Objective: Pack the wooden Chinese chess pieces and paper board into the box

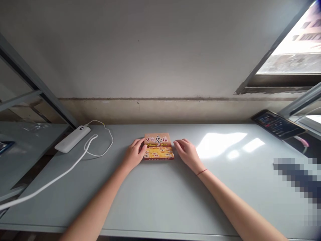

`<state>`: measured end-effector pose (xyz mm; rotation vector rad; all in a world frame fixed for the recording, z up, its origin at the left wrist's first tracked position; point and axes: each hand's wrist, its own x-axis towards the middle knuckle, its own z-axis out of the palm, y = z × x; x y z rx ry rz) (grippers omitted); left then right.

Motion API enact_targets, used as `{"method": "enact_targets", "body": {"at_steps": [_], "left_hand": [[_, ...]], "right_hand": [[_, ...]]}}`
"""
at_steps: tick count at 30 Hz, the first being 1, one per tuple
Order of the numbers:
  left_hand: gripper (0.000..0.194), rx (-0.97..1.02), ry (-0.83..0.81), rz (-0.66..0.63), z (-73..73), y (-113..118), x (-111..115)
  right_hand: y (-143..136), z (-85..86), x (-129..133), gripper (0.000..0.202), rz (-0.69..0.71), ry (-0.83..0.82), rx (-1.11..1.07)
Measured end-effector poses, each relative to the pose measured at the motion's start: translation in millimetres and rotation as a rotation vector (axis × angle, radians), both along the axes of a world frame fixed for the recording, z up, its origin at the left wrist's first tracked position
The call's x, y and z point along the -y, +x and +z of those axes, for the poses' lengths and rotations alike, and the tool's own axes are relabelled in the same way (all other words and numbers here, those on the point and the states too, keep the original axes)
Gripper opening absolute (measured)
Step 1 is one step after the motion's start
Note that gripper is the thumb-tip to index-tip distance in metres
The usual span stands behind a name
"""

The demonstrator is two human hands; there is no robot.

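Observation:
A flat Chinese chess box (pixel 158 146) lies on the grey desk, its printed top facing up. At its left edge is my left hand (pixel 135 152), with the thumb against the box's side and the fingers bent beside it. My right hand (pixel 188 154) rests on the desk just to the right of the box, a narrow gap between them. Its fingers are loosely bent and hold nothing. A thin red string circles the right wrist.
On the left lies a white power bank (pixel 72 139) with a looped white cable (pixel 60 175). A phone (pixel 278 124) with a lit screen leans by the metal frame at right. The wall (pixel 150 112) closes off the desk's back; a blurred dark patch covers the right.

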<state>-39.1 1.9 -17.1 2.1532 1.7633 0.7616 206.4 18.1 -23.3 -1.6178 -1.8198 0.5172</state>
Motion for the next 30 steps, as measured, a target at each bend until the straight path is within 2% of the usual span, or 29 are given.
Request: {"method": "enact_targets", "body": {"at_steps": [6,11,16,18,20,22,24,26,28,30], "left_hand": [[0.033,0.019,-0.003,-0.069,1.3,9.5,11.5],[0.033,0.024,0.042,-0.087,-3.1,18.9,16.1],[0.036,0.07,0.056,-0.198,-0.5,30.2,26.2],[0.047,0.029,0.057,-0.22,3.0,33.0,30.7],[0.071,-0.049,0.133,-0.191,6.1,35.1,33.4],[0.078,-0.09,0.226,-0.138,9.1,36.3,34.3],[0.069,-0.065,0.286,-0.078,13.4,36.0,34.4],[0.061,-0.021,0.344,0.0,19.8,33.9,34.7],[0.054,0.001,0.403,0.072,27.8,30.3,35.3],[0.045,-0.003,0.427,0.121,35.9,25.8,35.5]], "right_hand": [[-3.7,9.8,11.5,0.038,0.055,-0.141,0.016],[7.7,17.9,14.4,0.033,0.049,-0.277,-0.127],[5.3,27.1,18.7,0.034,0.084,-0.202,-0.376],[2.6,32.9,23.1,0.037,0.117,-0.162,-0.453],[0.6,38.1,27.9,0.038,0.184,-0.119,-0.475],[-0.1,40.7,30.4,0.037,0.233,-0.071,-0.467],[1.3,39.6,29.0,0.034,0.195,-0.011,-0.457],[4.9,35.4,23.7,0.033,0.089,0.038,-0.424],[10.1,29.9,16.7,0.032,0.009,0.027,-0.353],[15.3,25.1,10.5,0.031,-0.004,-0.032,-0.265]]}}
